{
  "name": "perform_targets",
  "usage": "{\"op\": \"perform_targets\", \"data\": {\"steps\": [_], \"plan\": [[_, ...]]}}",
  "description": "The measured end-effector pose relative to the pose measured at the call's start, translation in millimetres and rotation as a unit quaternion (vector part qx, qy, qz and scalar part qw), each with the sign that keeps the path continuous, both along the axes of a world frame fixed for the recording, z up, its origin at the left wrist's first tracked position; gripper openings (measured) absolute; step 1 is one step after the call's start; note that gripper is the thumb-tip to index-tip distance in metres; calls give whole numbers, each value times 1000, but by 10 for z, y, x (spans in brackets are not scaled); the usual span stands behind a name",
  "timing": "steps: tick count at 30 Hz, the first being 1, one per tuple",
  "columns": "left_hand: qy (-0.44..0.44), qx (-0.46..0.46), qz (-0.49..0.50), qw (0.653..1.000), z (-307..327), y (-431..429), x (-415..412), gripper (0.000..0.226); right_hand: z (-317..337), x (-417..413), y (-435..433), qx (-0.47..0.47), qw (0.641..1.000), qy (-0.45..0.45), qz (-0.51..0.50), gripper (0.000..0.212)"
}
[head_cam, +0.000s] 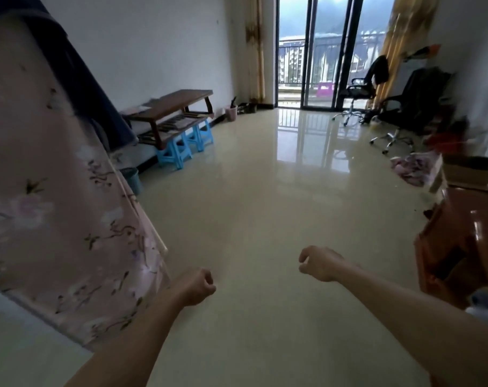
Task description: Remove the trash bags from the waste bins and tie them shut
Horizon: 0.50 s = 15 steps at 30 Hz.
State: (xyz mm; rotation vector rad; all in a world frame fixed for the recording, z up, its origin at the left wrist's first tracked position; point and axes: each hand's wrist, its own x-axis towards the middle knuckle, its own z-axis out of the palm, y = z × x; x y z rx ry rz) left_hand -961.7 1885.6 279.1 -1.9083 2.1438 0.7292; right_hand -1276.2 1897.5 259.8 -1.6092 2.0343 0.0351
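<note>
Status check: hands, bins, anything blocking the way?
Left hand fisted, right hand loosely curled, both empty. Blue bin by floral sheet, pink bin beyond. Blue stools between them.

Left side: pink cloth (55,205), floral print; dark blue cloth (78,79) above it. Light blue stools (181,150), brown bench (173,104), beige floor (251,205), gold curtains (255,48), black chairs (413,104). Lower right: red-brown table (460,247). Centre: pink bin (231,113).

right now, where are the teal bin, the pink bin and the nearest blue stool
teal bin (134,182): head view, on its side wall
pink bin (231,115): head view, on its front wall
blue stool (173,155): head view, on its legs
</note>
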Motion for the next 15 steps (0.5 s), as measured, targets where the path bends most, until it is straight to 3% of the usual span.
{"op": "perform_targets", "data": {"steps": [9,15], "plan": [[14,28,23,999,-339,-2671,-256,32,-370,-243,-2768,-2,999,-5,38,37],[15,9,26,999,-32,-4832,-495,30,-131,-558,-4673,-23,1000,-5,13,36]]}}
